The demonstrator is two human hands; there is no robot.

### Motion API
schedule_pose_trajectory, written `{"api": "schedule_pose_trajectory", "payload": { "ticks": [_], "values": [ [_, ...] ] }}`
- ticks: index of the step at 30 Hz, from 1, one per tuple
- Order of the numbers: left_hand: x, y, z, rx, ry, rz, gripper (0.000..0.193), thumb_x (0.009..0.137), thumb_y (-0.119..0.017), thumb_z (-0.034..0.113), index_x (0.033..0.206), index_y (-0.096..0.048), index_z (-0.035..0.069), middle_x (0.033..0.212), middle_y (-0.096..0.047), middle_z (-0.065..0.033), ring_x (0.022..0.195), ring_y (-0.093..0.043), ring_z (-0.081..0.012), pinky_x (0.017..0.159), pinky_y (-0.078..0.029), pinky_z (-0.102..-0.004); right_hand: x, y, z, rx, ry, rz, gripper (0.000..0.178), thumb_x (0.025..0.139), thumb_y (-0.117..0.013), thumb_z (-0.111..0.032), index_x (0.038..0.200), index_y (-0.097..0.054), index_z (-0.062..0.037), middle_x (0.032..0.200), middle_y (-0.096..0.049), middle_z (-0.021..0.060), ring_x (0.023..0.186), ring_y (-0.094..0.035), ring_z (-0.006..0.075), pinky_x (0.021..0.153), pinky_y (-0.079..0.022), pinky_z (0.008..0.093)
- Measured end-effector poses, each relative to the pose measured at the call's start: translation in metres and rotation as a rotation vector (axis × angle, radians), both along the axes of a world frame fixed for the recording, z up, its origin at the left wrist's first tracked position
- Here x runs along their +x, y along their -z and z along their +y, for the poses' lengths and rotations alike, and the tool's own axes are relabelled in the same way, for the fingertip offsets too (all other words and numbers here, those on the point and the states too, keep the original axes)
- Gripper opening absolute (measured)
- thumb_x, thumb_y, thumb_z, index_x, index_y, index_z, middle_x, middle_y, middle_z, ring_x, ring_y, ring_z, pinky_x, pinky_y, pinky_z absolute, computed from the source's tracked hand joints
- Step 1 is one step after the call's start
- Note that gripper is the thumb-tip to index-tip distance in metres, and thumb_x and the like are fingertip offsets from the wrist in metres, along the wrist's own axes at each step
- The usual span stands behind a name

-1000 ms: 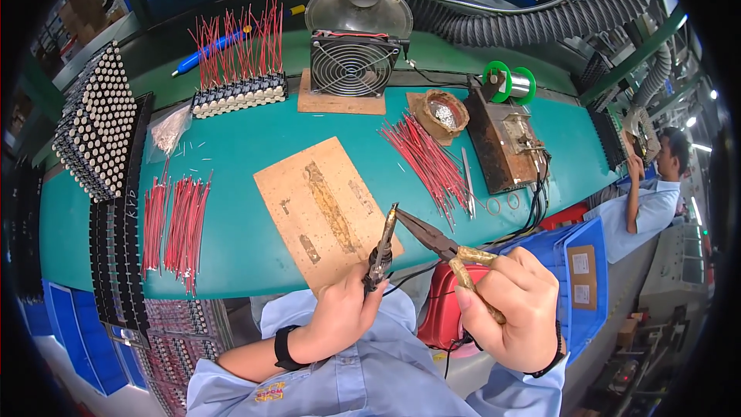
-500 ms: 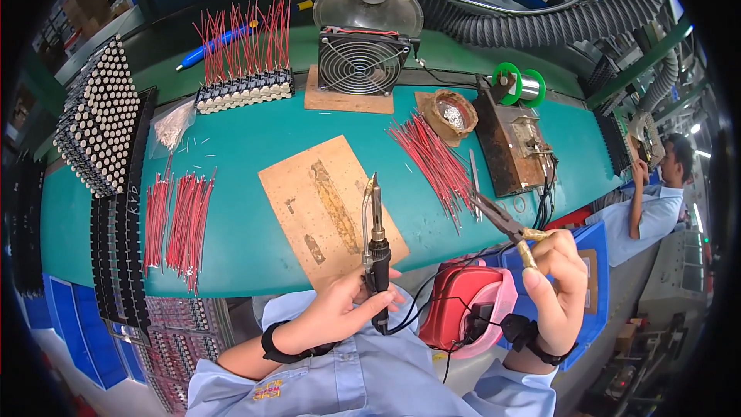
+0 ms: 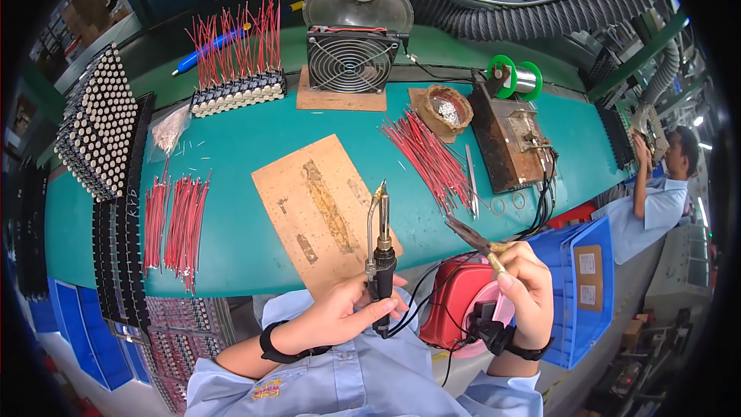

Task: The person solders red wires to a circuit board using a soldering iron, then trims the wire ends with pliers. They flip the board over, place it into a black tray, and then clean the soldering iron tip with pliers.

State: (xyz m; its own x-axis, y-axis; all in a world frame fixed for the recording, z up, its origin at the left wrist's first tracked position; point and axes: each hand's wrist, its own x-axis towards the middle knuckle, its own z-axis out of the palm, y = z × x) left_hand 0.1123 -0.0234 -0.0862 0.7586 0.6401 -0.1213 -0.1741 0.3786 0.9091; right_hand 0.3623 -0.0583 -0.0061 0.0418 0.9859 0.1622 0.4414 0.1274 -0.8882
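My left hand [image 3: 333,316] is wrapped round the black handle of a soldering iron [image 3: 384,261], with a thin metal tube running beside its shaft. The iron points upward, its tip over the right part of a scorched tan board [image 3: 282,185]. In my right hand [image 3: 528,287] are pliers [image 3: 474,238] with worn yellowish handles. Their dark jaws point up and left, near the table's front edge, with nothing visible between them. Beyond the jaws lies a bundle of red wires [image 3: 424,156]. Two more red wire bundles, one of them here [image 3: 185,224], lie on the left.
A fan [image 3: 351,62] stands before a metal exhaust hood [image 3: 359,8]. Right of it are a bowl [image 3: 446,110], a solder spool [image 3: 527,81] and a rusty metal box [image 3: 505,139]. Wired parts [image 3: 239,93] and stacked parts [image 3: 93,123] stand left. A co-worker [image 3: 644,193] sits far right.
My right hand has moved left and slightly nearer with the pliers. The iron stays in my left hand, nearly in place. The view has shifted slightly, and the co-worker's hands have moved.
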Motion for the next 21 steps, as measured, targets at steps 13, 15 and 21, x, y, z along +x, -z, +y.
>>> {"api": "schedule_pose_trajectory", "payload": {
  "ticks": [13,15,21],
  "values": [
    [0.003,-0.001,0.0,-0.067,-0.031,-0.062,0.035,0.092,-0.048,0.01,0.122,-0.039,-0.005,0.101,-0.059,-0.0113,0.095,-0.059,-0.0184,0.083,-0.046,-0.0305,0.12,0.043,0.019,0.28,0.789,-0.135,0.028,0.091,-0.05,-0.025,0.082,-0.058,0.0006,0.072,-0.05,-0.0031,0.067,-0.04,0.0061,0.061,-0.031,0.0207],
    [0.0,-0.006,0.003,-0.144,-0.092,-0.061,0.037,0.091,-0.049,0.007,0.125,-0.038,-0.004,0.102,-0.059,-0.0114,0.096,-0.06,-0.0212,0.084,-0.046,-0.0319,0.165,0.068,0.03,0.221,0.807,-0.169,0.031,0.09,-0.053,-0.028,0.08,-0.058,0.0002,0.07,-0.05,-0.0035,0.065,-0.041,0.0063,0.059,-0.032,0.0215],
    [-0.002,-0.01,0.008,-0.138,-0.199,-0.046,0.039,0.087,-0.054,0.009,0.122,-0.041,-0.002,0.103,-0.059,-0.0142,0.095,-0.061,-0.0262,0.086,-0.046,-0.0372,0.191,0.079,0.069,0.095,0.845,-0.449,0.034,0.088,-0.055,-0.032,0.074,-0.059,-0.0007,0.063,-0.049,0.0034,0.063,-0.043,0.0085,0.058,-0.034,0.0249]
  ]
}}
